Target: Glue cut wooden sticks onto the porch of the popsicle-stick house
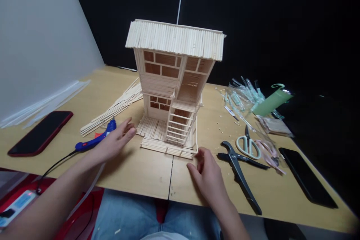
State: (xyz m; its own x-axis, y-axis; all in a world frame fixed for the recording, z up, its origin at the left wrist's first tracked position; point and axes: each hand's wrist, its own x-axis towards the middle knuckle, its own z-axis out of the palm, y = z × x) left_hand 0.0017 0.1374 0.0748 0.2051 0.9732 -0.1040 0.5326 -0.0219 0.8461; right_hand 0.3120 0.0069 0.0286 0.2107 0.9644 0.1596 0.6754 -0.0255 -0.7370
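Note:
A two-storey model house (160, 82) made of thin wooden sticks stands upright in the middle of the table, with a slatted roof, window frames and a small stair on its front right. Along its front edge lies a low strip of sticks (165, 148). My left hand (119, 138) is beside the left front corner, fingers apart and nothing in them. By the right front corner is my right hand (208, 172), thumb and fingers apart; its fingertips are at the base corner, and whether they touch it I cannot tell. A blue glue gun (97, 138) lies behind my left wrist.
Loose sticks (115, 108) lie left of the house. A red-edged phone (41, 133) is at far left. On the right are black cutters (239, 172), scissors (249, 147), pink scissors (268, 152), another phone (308, 178), clear plastic packaging (244, 92) and a green pouch (271, 102).

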